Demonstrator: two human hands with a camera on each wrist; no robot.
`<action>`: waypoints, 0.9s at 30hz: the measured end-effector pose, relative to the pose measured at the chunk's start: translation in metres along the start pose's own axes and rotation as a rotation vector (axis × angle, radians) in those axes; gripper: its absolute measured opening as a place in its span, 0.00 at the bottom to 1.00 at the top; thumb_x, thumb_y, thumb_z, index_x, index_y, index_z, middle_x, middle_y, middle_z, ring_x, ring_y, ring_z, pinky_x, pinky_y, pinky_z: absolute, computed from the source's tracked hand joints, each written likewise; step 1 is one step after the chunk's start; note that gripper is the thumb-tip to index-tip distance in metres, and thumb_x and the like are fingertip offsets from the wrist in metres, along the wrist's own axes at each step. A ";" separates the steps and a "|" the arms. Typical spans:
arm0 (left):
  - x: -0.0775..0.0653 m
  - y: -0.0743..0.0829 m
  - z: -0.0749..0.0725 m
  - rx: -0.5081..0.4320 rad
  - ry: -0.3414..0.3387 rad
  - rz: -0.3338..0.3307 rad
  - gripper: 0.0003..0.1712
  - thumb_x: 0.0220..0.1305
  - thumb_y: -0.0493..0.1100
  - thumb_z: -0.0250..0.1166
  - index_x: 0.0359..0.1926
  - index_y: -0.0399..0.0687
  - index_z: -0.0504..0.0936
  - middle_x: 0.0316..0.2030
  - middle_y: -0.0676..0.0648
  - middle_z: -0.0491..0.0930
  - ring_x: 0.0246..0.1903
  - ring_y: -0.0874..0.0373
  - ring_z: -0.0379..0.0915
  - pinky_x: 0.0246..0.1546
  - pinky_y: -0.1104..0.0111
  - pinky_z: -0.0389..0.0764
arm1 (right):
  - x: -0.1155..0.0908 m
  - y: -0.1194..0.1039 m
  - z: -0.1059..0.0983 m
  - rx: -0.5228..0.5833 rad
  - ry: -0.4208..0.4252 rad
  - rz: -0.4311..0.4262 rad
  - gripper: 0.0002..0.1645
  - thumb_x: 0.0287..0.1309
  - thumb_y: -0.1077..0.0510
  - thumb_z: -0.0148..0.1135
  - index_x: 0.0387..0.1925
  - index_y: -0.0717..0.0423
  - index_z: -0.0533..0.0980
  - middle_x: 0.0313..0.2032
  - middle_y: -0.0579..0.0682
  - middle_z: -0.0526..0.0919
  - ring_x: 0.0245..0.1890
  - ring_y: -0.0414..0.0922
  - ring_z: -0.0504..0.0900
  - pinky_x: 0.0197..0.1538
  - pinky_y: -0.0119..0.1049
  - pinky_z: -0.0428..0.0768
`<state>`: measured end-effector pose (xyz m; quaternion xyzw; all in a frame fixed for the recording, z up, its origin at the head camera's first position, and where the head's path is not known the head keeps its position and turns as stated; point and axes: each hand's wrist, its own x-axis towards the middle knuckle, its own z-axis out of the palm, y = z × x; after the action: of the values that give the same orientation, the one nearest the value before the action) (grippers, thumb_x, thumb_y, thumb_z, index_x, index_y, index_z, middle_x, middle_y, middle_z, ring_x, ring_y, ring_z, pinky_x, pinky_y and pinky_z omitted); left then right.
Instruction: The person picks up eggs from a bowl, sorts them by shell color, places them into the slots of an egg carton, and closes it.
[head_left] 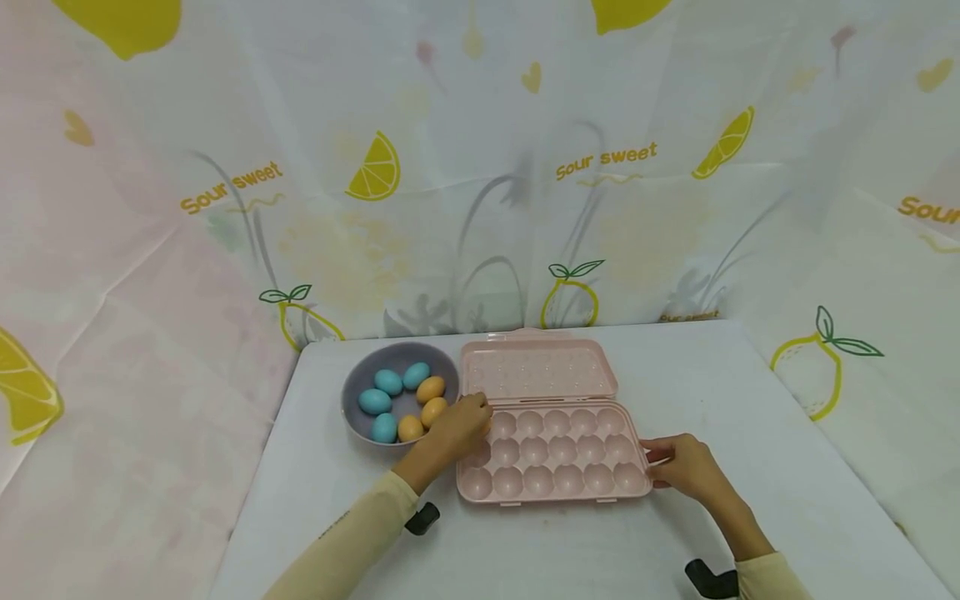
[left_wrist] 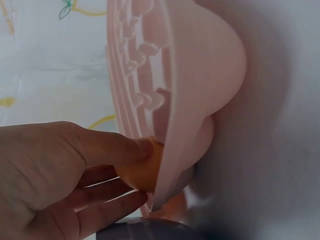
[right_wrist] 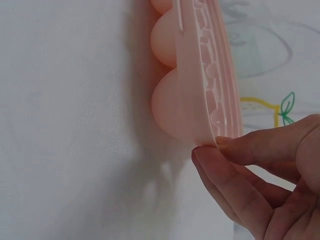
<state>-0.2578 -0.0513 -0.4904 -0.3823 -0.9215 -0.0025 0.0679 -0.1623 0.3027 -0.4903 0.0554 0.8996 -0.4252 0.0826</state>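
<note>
A pink egg carton (head_left: 555,454) lies with its lid (head_left: 536,371) folded back behind it. My left hand (head_left: 461,425) is over the carton's back left corner and pinches an orange egg (left_wrist: 142,167) between thumb and fingers, down at the cups. On the other side, my right hand (head_left: 686,467) grips the carton's right rim, thumb and fingertips pressed together on the edge in the right wrist view. A grey bowl (head_left: 351,417) left of the carton holds several blue eggs (head_left: 375,401) and orange eggs (head_left: 431,389).
The white table (head_left: 675,375) carries the bowl and carton. Behind it hangs a pale curtain (head_left: 480,167) with lemon prints, close to the table's back edge. Black straps (head_left: 708,579) sit at both wrists.
</note>
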 end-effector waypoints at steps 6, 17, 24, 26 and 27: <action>0.002 -0.006 -0.012 -0.111 0.044 -0.009 0.12 0.53 0.37 0.72 0.41 0.44 0.85 0.36 0.47 0.74 0.35 0.54 0.73 0.33 0.71 0.78 | -0.001 -0.002 -0.001 0.000 0.003 -0.005 0.28 0.44 0.74 0.67 0.52 0.76 0.76 0.36 0.62 0.84 0.28 0.49 0.85 0.29 0.37 0.83; 0.007 -0.053 -0.030 -0.215 0.215 -0.117 0.24 0.60 0.38 0.67 0.57 0.41 0.76 0.51 0.43 0.71 0.47 0.50 0.73 0.31 0.64 0.79 | -0.003 -0.001 -0.002 -0.005 0.003 -0.013 0.28 0.44 0.73 0.67 0.52 0.76 0.76 0.36 0.61 0.84 0.28 0.49 0.85 0.29 0.37 0.83; 0.004 -0.086 -0.026 -0.129 0.091 -0.242 0.28 0.59 0.44 0.71 0.58 0.41 0.75 0.50 0.40 0.71 0.45 0.47 0.74 0.28 0.59 0.80 | -0.002 -0.001 -0.002 0.003 -0.002 -0.014 0.27 0.44 0.73 0.68 0.51 0.76 0.76 0.35 0.60 0.84 0.28 0.49 0.85 0.29 0.37 0.83; 0.004 -0.091 -0.023 -0.134 0.056 -0.260 0.26 0.58 0.44 0.71 0.56 0.41 0.76 0.47 0.40 0.71 0.43 0.47 0.73 0.28 0.59 0.80 | -0.002 -0.001 -0.002 0.007 -0.001 -0.011 0.27 0.44 0.73 0.68 0.51 0.76 0.76 0.35 0.60 0.84 0.28 0.49 0.85 0.29 0.37 0.83; 0.004 -0.093 -0.022 -0.140 0.041 -0.268 0.25 0.58 0.43 0.70 0.55 0.41 0.77 0.46 0.40 0.72 0.42 0.47 0.73 0.29 0.58 0.80 | -0.002 0.000 -0.002 0.009 -0.001 -0.010 0.28 0.45 0.73 0.68 0.52 0.76 0.76 0.35 0.60 0.84 0.28 0.49 0.85 0.29 0.37 0.83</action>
<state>-0.3234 -0.1154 -0.4641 -0.2597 -0.9603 -0.0835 0.0589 -0.1605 0.3038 -0.4884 0.0512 0.8980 -0.4295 0.0808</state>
